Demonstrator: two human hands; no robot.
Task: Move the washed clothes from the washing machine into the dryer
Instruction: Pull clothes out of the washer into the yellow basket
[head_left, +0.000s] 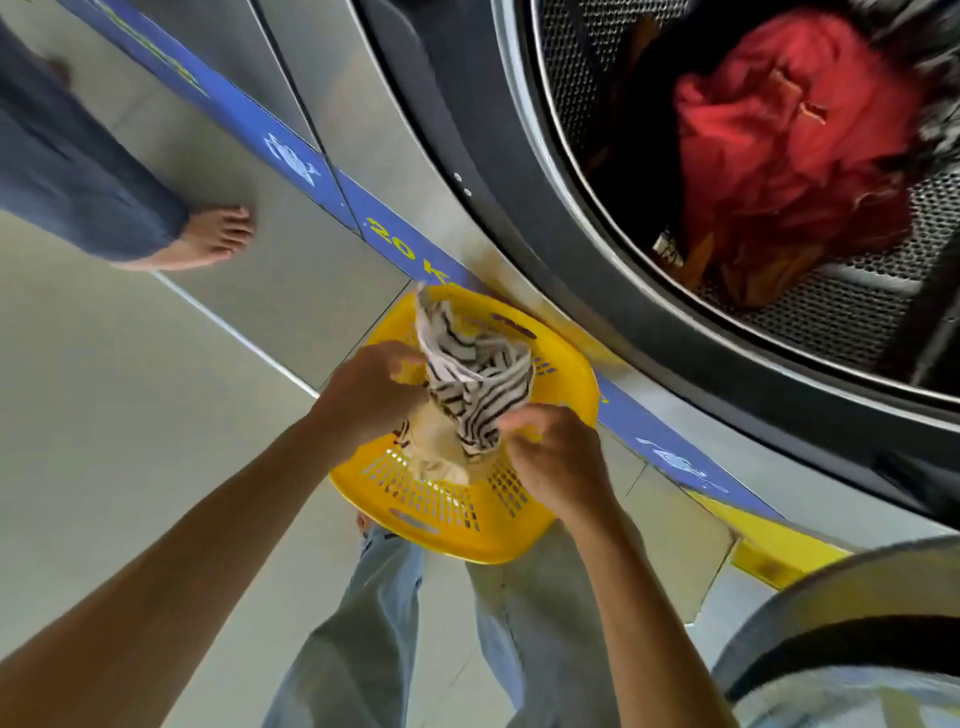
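Note:
A black-and-white striped garment (475, 374) hangs bunched over a yellow plastic laundry basket (563, 499) on the floor. My left hand (371, 387) grips its left side and my right hand (556, 457) pinches its lower right edge. A cream cloth (439, 447) lies in the basket under it. At the upper right the machine's round opening shows a perforated steel drum (852, 306) with a red garment (789, 150) and darker clothes inside.
The machine's steel front (363, 119) carries a blue band (395, 239) with yellow lettering. Another person's bare foot (208, 239) and dark trouser leg stand at the left on the tiled floor. My own legs in light jeans (374, 613) are below the basket. The open door's rim (841, 603) curves at the lower right.

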